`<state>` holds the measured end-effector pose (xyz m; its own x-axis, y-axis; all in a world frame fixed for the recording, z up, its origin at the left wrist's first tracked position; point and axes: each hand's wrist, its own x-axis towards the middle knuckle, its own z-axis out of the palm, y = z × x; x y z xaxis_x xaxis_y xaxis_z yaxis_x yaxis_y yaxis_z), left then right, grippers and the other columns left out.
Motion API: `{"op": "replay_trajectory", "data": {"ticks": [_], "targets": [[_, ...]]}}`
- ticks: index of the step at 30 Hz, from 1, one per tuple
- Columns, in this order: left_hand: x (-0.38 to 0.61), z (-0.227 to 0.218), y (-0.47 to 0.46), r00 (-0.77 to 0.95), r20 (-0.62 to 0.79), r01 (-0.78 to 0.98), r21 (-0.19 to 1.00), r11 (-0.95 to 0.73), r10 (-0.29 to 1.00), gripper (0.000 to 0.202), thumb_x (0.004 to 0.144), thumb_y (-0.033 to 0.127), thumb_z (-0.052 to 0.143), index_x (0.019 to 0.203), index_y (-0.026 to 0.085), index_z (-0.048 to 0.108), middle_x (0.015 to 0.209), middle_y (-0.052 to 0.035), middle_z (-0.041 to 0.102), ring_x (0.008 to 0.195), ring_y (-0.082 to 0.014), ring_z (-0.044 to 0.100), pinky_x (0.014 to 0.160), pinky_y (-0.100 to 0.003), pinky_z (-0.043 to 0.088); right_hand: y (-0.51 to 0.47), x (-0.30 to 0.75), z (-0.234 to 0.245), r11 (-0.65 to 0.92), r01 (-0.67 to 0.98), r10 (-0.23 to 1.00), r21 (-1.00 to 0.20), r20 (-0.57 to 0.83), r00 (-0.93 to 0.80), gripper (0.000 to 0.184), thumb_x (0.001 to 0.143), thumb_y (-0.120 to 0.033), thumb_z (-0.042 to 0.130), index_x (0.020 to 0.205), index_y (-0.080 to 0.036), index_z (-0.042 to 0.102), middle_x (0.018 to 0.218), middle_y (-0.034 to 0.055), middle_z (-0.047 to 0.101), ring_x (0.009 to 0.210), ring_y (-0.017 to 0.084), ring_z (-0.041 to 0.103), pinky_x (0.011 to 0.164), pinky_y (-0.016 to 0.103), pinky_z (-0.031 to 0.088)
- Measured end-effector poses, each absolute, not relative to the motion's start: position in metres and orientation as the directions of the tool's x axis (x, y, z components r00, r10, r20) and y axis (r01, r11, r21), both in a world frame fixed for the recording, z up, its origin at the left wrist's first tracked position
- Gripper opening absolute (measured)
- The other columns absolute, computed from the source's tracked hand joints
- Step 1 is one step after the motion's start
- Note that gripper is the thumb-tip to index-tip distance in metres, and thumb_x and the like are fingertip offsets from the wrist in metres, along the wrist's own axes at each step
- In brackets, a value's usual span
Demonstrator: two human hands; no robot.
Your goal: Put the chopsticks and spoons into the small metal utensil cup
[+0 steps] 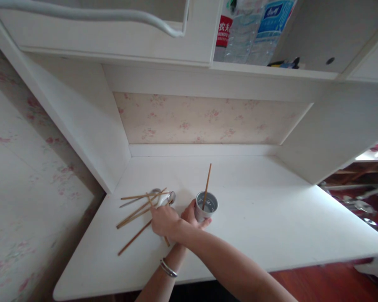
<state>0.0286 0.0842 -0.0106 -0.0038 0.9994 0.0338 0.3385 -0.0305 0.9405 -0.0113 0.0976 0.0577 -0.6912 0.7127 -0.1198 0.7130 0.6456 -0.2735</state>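
Observation:
My left hand, with a silver bangle on its wrist, is wrapped around a grey utensil cup with a perforated bottom. One chopstick stands in the cup, leaning slightly. Crossing over my left forearm, my right hand is at the pile on the left, its fingers closed on a chopstick whose ends stick out on both sides. Several other wooden chopsticks lie scattered around that hand. Spoons, one with a shiny metal bowl, lie among them, partly hidden.
The white desk stands against a flowered wall, with a side panel at the left. Overhead is a cabinet with a curved white rail and a shelf holding plastic bottles. Reddish flooring shows beyond the front edge.

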Motion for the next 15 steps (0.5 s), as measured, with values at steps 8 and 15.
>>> {"op": "replay_trajectory", "data": {"ticks": [8,15], "targets": [[0.031,-0.011,0.086,-0.051,0.016,0.408,0.913,0.006,0.999,0.087,0.057,0.046,0.079,0.133,0.019,0.044,0.122,-0.0167,0.063,0.117,-0.0378,0.056,0.098,-0.047,0.044,0.105,-0.008,0.063,0.639,0.726,0.728,-0.253,-0.106,-0.677,0.032,0.081,-0.016,0.05,0.111,-0.008,0.059,0.092,0.0222,0.072,0.084,0.037,0.071,0.061,0.047,0.055],[0.037,-0.008,0.082,-0.028,0.092,0.322,0.943,-0.078,0.995,0.077,0.066,0.038,0.074,0.135,0.028,0.04,0.126,-0.0077,0.059,0.113,-0.0314,0.056,0.099,-0.046,0.044,0.134,-0.038,0.076,0.586,0.773,0.779,-0.241,-0.095,-0.62,0.035,0.088,-0.017,0.046,0.121,-0.012,0.055,0.101,0.0191,0.071,0.093,0.032,0.071,0.068,0.044,0.057]]}}
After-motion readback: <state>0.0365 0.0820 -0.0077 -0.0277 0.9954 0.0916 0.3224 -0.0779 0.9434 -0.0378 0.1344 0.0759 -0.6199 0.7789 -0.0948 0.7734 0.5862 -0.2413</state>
